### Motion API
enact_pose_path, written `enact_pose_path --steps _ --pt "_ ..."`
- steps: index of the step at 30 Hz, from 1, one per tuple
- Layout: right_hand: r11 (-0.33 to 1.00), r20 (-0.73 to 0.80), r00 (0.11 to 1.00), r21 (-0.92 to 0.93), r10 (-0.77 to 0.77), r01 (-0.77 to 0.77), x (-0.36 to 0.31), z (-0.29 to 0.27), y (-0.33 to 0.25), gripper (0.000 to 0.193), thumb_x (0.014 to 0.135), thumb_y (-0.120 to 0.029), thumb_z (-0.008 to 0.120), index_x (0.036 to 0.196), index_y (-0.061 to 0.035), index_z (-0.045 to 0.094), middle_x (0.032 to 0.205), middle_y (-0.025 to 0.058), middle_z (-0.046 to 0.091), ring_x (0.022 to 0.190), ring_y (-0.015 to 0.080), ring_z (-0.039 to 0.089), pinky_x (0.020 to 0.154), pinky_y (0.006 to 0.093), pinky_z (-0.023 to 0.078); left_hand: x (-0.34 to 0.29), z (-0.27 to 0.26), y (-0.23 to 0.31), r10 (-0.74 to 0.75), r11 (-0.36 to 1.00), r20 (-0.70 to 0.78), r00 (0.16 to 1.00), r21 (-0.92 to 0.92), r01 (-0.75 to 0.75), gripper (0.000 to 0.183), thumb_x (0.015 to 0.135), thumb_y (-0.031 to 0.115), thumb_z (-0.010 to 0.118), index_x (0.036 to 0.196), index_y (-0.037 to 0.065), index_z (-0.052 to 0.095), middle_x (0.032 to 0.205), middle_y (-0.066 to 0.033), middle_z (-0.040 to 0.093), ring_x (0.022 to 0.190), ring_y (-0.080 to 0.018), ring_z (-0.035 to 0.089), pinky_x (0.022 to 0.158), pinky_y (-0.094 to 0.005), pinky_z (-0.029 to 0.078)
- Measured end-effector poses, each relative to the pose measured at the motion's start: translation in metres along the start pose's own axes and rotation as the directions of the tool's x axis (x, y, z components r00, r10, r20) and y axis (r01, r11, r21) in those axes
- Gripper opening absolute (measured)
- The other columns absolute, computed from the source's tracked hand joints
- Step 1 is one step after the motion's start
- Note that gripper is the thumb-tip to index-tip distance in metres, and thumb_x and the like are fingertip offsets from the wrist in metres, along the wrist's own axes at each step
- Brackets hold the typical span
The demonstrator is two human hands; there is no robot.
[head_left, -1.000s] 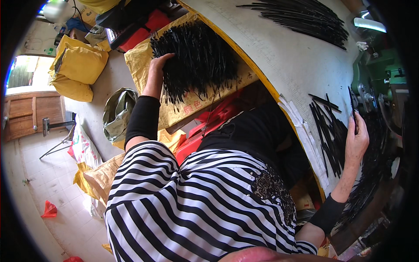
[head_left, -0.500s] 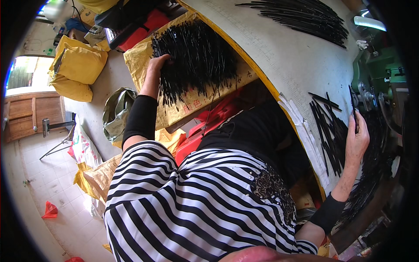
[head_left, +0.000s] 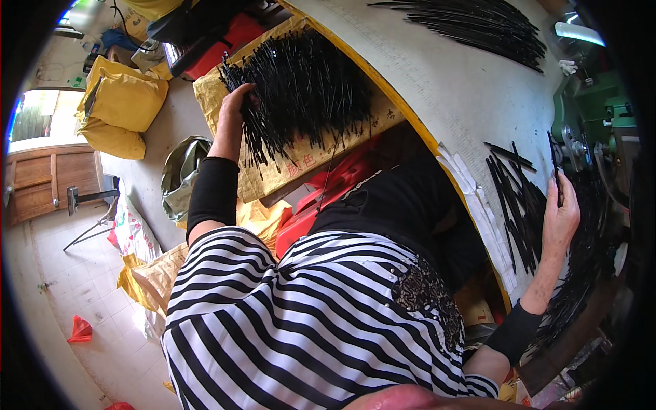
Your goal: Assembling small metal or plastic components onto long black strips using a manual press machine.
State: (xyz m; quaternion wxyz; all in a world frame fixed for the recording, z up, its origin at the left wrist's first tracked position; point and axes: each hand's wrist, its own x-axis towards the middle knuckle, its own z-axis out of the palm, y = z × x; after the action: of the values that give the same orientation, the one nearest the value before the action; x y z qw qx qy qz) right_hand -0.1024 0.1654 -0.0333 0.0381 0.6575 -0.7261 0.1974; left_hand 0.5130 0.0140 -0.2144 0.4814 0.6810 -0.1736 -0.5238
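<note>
At the left edge of a thick pile of thin black strips (head_left: 307, 85), my left hand (head_left: 236, 104) is closed around some of them; its fingertips are partly hidden among the strips. The pile lies on a yellow woven sack (head_left: 212, 89). On the right, my right hand (head_left: 562, 213) pinches a thin black strip (head_left: 554, 156) that points away from me, beside the green machine (head_left: 594, 113). Several loose black strips (head_left: 509, 205) lie on the pale tabletop just left of that hand.
Another heap of long black strips (head_left: 471, 27) lies at the table's far end. The yellow table edge (head_left: 383, 82) curves between the sack and the tabletop. More black strips (head_left: 581, 273) fill the area right of my right forearm. Yellow bags (head_left: 126, 96) and a red stool (head_left: 294, 229) stand leftward.
My left hand has shifted slightly left, drawing strips at the pile's left edge outward with it. My right hand has barely moved, its strip still beside the machine.
</note>
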Motion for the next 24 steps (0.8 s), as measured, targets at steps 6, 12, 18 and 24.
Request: enact_pose_path --steps 6,12,18,24 --pt "1.000 -0.004 1.000 0.000 0.000 0.000 0.000 0.000 -0.002 0.023 0.090 -0.015 0.055 0.108 -0.0010 0.061 0.103 0.0135 0.064 0.094 0.0276 0.062 0.079 0.0338 0.047 0.008 0.001 -0.007 -0.123 0.992 0.020 0.992 -0.028 0.124 0.019 0.075 0.018 0.072 0.073 0.007 0.057 0.061 -0.0038 0.056 0.049 -0.0166 0.056 0.048 -0.0289 0.050" --pt "1.000 -0.009 1.000 0.002 -0.008 0.008 0.000 0.001 -0.001 0.023 0.090 -0.014 0.055 0.107 -0.0011 0.061 0.102 0.0134 0.064 0.093 0.0276 0.062 0.079 0.0337 0.047 -0.002 0.011 -0.005 -0.108 0.981 0.118 0.987 0.173 0.087 0.017 0.075 0.020 0.072 0.076 0.006 0.063 0.066 -0.0030 0.061 0.056 -0.0122 0.058 0.053 -0.0238 0.048" --pt "1.000 0.001 1.000 0.008 0.008 -0.008 0.000 0.000 -0.002 0.023 0.090 -0.015 0.055 0.108 -0.0011 0.061 0.103 0.0136 0.064 0.093 0.0279 0.061 0.079 0.0338 0.047 -0.016 0.026 -0.007 -0.006 0.988 0.095 0.995 0.154 -0.009 0.019 0.072 0.020 0.072 0.076 0.002 0.068 0.068 -0.0041 0.065 0.052 -0.0122 0.057 0.052 -0.0241 0.046" --pt "1.000 0.008 1.000 0.008 0.009 -0.009 0.001 0.001 -0.001 0.024 0.090 -0.016 0.056 0.108 -0.0011 0.061 0.103 0.0136 0.064 0.094 0.0281 0.061 0.080 0.0343 0.047 -0.024 0.024 -0.004 0.055 0.894 0.123 0.991 0.436 -0.104 0.019 0.073 0.021 0.069 0.069 0.003 0.069 0.060 -0.0030 0.061 0.051 -0.0112 0.056 0.049 -0.0240 0.044"
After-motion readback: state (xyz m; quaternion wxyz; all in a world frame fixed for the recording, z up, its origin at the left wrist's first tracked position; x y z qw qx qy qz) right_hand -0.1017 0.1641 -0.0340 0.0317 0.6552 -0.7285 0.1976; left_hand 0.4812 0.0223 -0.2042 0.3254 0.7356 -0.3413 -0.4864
